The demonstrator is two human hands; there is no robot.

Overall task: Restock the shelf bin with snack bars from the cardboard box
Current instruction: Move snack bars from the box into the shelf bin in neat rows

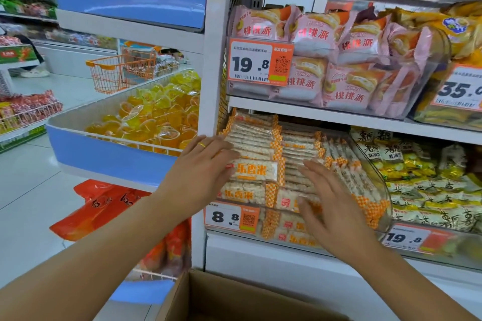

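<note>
While both hands are resting flat with relaxed fingers, left hand [200, 177] and right hand [331, 206] are pressing snack bars [257, 143] in the clear shelf bin [375, 182]; cardboard box [208, 297] is sitting below, white-tiled supermarket aisle [28, 190] lying leftward.

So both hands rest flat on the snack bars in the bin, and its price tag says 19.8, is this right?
Not quite. The head view shows the price tag on the bin reads 8.8, not 19.8. The left hand and right hand do rest flat on the snack bars.
</note>
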